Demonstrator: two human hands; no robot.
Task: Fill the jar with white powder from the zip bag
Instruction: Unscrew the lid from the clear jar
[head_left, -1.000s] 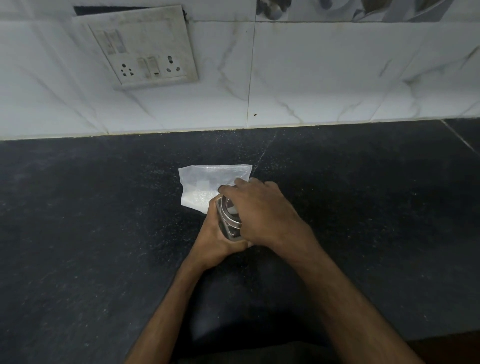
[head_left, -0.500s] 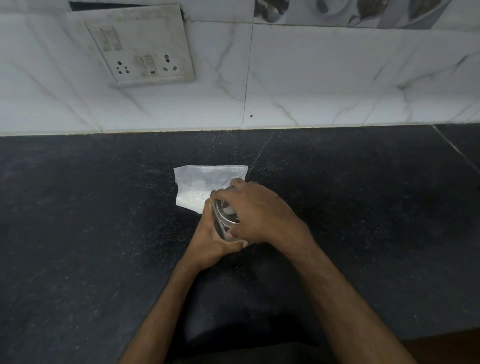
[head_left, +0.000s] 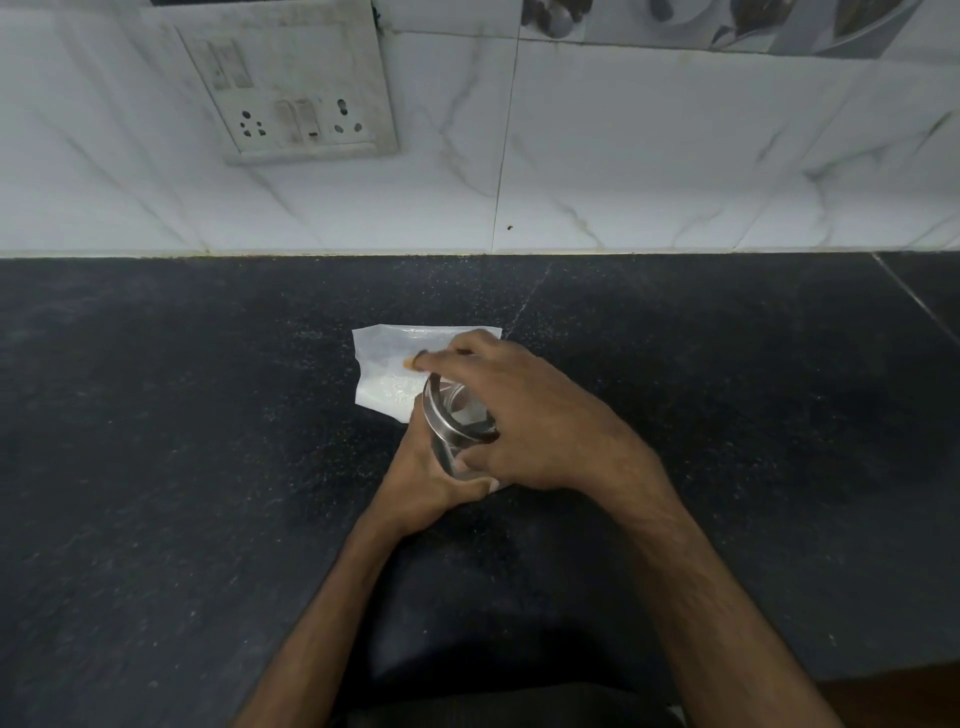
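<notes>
Left hand (head_left: 421, 483) grips jar (head_left: 448, 457) body, jar tilted over counter (head_left: 156, 467). Right hand (head_left: 540, 421) curls round lid (head_left: 457, 413). Just behind jar, zip bag (head_left: 384, 364) lies flat on counter. Risk: lid frees abruptly, tilted jar slips from my grip, strikes counter; right hand snags bag, spills powder (head_left: 387, 397).

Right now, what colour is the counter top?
The counter is black with pale speckles; head view.

A clear, metal-rimmed jar (head_left: 457, 415) overlaps the near edge of the flat zip bag (head_left: 384, 358) holding white powder (head_left: 387, 397).
</notes>
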